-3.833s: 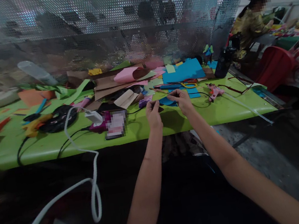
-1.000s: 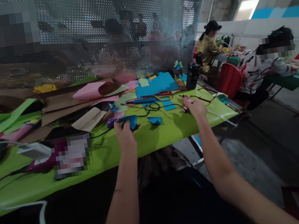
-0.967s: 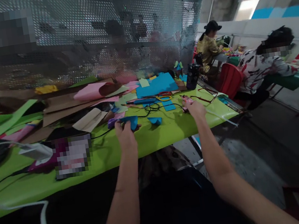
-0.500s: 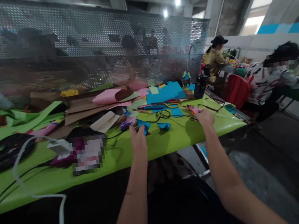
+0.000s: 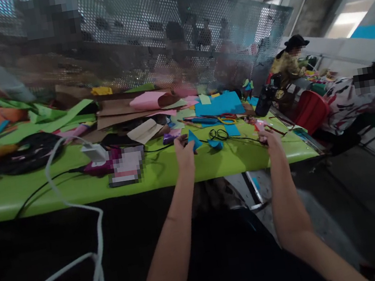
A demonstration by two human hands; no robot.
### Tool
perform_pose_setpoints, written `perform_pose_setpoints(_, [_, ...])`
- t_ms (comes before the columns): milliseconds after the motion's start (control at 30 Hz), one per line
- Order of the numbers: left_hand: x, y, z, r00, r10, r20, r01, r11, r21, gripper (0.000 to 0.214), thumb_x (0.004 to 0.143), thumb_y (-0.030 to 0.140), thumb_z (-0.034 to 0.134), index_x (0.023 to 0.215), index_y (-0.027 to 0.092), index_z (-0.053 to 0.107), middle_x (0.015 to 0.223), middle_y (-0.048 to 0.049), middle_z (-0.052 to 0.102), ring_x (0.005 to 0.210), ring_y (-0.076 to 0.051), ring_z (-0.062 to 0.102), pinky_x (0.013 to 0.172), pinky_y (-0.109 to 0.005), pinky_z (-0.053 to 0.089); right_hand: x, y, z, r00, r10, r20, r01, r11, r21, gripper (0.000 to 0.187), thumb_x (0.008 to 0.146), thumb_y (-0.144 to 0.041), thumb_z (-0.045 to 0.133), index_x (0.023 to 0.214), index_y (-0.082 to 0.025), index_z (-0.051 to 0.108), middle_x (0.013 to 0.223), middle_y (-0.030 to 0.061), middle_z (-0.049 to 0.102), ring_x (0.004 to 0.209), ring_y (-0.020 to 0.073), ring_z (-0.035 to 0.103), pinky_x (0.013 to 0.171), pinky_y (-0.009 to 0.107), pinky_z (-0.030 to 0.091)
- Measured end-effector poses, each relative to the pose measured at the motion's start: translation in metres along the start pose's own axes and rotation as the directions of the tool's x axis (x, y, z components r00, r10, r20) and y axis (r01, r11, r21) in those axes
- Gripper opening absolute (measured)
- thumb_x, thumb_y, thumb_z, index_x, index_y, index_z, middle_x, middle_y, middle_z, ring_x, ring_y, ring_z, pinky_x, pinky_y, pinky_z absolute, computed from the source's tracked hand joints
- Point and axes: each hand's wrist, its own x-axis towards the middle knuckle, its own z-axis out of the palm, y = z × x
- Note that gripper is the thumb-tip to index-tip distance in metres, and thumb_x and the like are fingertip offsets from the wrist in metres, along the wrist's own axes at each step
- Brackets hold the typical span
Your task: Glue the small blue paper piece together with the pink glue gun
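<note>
My left hand (image 5: pixel 184 148) is closed on a small folded blue paper piece (image 5: pixel 193 140), held just above the green table (image 5: pixel 74 185). A second small blue piece (image 5: pixel 215 144) lies on the table just to its right. My right hand (image 5: pixel 271 140) is closed around a pink glue gun (image 5: pixel 259 125) near the table's right end. The gun's black cord (image 5: pixel 220 133) lies coiled between my two hands.
Blue sheets (image 5: pixel 219 105), scissors (image 5: pixel 226 118), pink and brown paper (image 5: pixel 149 101) litter the table's back. A white charger (image 5: pixel 94 152) and cable (image 5: pixel 78 213) lie left. A perforated metal screen (image 5: pixel 157 32) stands behind. Two people sit right, by a red chair (image 5: pixel 310 110).
My right hand went out to the right and closed on the pink glue gun. My left hand kept the blue piece. The view swung slightly to the left.
</note>
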Motion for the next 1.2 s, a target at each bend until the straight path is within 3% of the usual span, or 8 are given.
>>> perform_pose_setpoints(133, [0.0,0.0,0.001,1.0,0.002,-0.011,-0.002,0.999,0.034,0.028,0.065,0.015,0.066,0.088,0.02,0.051,0.073,0.0039,0.055,0.057,-0.008,0.052,0.043,-0.017,0.035,-0.011,-0.001,0.002,0.993,0.037,0.109,-0.055,0.984,0.167,0.019,0.063,-0.028,0.065,0.065,-0.023,0.048,0.05,-0.0075,0.046,0.045,0.0088,0.045,0.047,0.021,0.044])
perform_pose_setpoints(233, [-0.001,0.002,0.001,1.0,0.001,-0.014,0.0,0.999,0.041,0.027,0.065,0.015,0.068,0.086,0.02,0.052,0.072,0.0047,0.055,0.055,-0.007,0.05,0.043,-0.016,0.034,-0.022,-0.004,0.003,0.978,-0.012,0.21,-0.051,0.956,0.29,0.017,0.06,-0.028,0.064,0.071,-0.023,0.051,0.052,-0.0078,0.045,0.043,0.0071,0.038,0.039,0.018,0.032])
perform_pose_setpoints(367, [-0.004,0.005,0.002,1.0,-0.014,-0.022,0.015,0.998,0.054,0.025,0.065,0.014,0.066,0.085,0.02,0.053,0.07,0.005,0.056,0.052,-0.007,0.048,0.042,-0.017,0.033,-0.036,-0.018,0.002,0.899,-0.151,0.411,-0.043,0.904,0.426,0.029,0.062,-0.037,0.066,0.086,-0.021,0.063,0.067,-0.0024,0.059,0.047,0.008,0.041,0.033,0.019,0.015])
perform_pose_setpoints(567, [-0.005,0.004,0.001,1.0,0.008,0.008,-0.009,0.991,0.13,0.02,0.067,0.013,0.061,0.084,0.02,0.054,0.068,0.004,0.055,0.054,-0.01,0.049,0.041,-0.019,0.031,-0.059,-0.041,0.016,0.846,-0.237,0.477,0.093,0.948,0.306,0.038,0.066,-0.051,0.076,0.085,-0.019,0.069,0.077,0.0026,0.069,0.051,0.0075,0.044,0.036,0.021,0.019])
perform_pose_setpoints(767, [-0.002,0.003,0.002,0.999,-0.034,0.012,0.031,0.984,0.177,0.023,0.062,0.011,0.058,0.083,0.02,0.053,0.066,0.0062,0.052,0.047,-0.009,0.043,0.042,-0.02,0.029,-0.075,-0.041,0.046,0.783,-0.278,0.556,0.194,0.959,0.207,0.049,0.064,-0.061,0.079,0.087,-0.018,0.07,0.076,0.0012,0.069,0.053,0.0071,0.041,0.047,0.022,0.033])
perform_pose_setpoints(1000, [-0.001,-0.003,0.001,0.996,0.062,0.056,-0.072,0.981,0.178,0.021,0.06,0.011,0.06,0.078,0.02,0.055,0.066,0.0046,0.053,0.06,-0.011,0.049,0.054,-0.021,0.037,-0.075,-0.032,0.062,0.739,-0.288,0.609,0.257,0.956,0.141,0.051,0.066,-0.065,0.077,0.087,-0.019,0.07,0.06,-0.0053,0.054,0.052,0.0081,0.038,0.049,0.023,0.031])
perform_pose_setpoints(1200, [-0.002,-0.006,0.0,0.992,0.103,0.066,-0.115,0.969,0.22,0.021,0.062,0.011,0.064,0.08,0.02,0.058,0.069,0.0039,0.055,0.065,-0.013,0.053,0.06,-0.023,0.039,-0.076,-0.031,0.065,0.735,-0.266,0.623,0.261,0.96,0.102,0.053,0.065,-0.068,0.075,0.084,-0.019,0.068,0.056,-0.0065,0.048,0.052,0.0092,0.038,0.05,0.025,0.031])
